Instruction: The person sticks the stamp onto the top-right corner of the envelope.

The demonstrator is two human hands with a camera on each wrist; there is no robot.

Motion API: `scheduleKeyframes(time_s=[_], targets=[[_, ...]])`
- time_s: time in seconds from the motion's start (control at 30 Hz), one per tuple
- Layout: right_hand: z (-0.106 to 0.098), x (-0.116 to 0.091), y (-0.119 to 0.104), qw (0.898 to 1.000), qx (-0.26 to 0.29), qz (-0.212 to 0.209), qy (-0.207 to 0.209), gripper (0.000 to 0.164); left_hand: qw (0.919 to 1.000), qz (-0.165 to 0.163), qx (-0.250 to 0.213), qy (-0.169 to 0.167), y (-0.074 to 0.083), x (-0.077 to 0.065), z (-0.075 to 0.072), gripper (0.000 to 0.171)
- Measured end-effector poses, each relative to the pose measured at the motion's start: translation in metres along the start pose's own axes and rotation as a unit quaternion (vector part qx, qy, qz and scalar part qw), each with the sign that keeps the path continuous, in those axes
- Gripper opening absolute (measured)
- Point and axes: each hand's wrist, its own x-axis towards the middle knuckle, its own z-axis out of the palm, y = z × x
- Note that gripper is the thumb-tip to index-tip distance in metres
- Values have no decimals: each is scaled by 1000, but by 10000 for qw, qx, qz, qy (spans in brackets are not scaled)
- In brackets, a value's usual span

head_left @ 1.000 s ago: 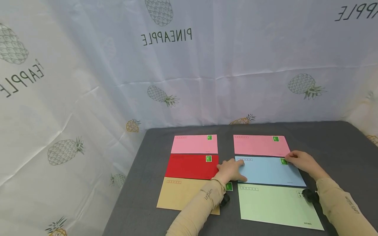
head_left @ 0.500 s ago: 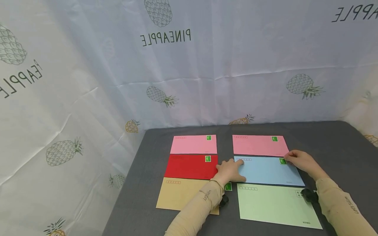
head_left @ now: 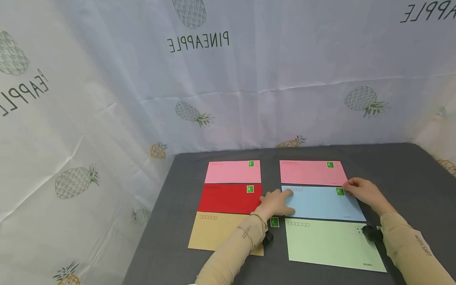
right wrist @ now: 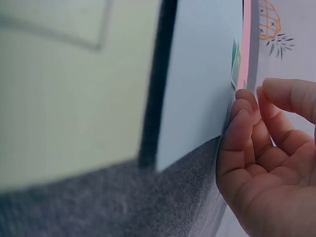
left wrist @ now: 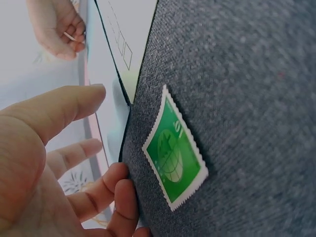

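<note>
My right hand point(head_left: 365, 193) pinches a green postage stamp point(head_left: 340, 191) over the upper right corner of the blue envelope point(head_left: 324, 204). In the right wrist view that stamp point(right wrist: 236, 64) stands at the fingertips, partly in front of a pink strip. My left hand point(head_left: 276, 204) rests with spread fingers at the blue envelope's left edge, the index finger and thumb reaching over it. Below this hand, a loose green stamp point(left wrist: 173, 153) with a globe print and white perforated edge lies on the dark cloth, near the corner of the light green envelope point(head_left: 331, 247).
Left column: a stamped pink envelope point(head_left: 233, 174), a stamped red envelope point(head_left: 228, 200) and a tan envelope point(head_left: 213, 229) partly under my left sleeve. Another stamped pink envelope point(head_left: 310, 173) lies behind the blue one. A pineapple-print curtain point(head_left: 231, 79) hangs behind the table.
The head view has shifted slightly, moving the scene a little left and up. Both hands keep their places at the blue envelope; the stamp stays at my right fingertips.
</note>
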Motion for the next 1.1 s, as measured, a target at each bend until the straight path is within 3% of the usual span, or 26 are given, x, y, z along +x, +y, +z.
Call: scheduleKeyframes(time_s=[0.27, 0.83, 1.1], targets=[[-3, 0, 1, 10000, 15, -42, 50, 48, 9997, 200, -102, 30, -5, 0, -5, 53], [-4, -12, -15, 9994, -60, -253, 249, 48, 9948, 776, 279, 603, -8, -6, -3, 53], [0, -18, -36, 9972, -68, -590, 451, 40, 9913, 963, 207, 878, -14, -14, -8, 53]])
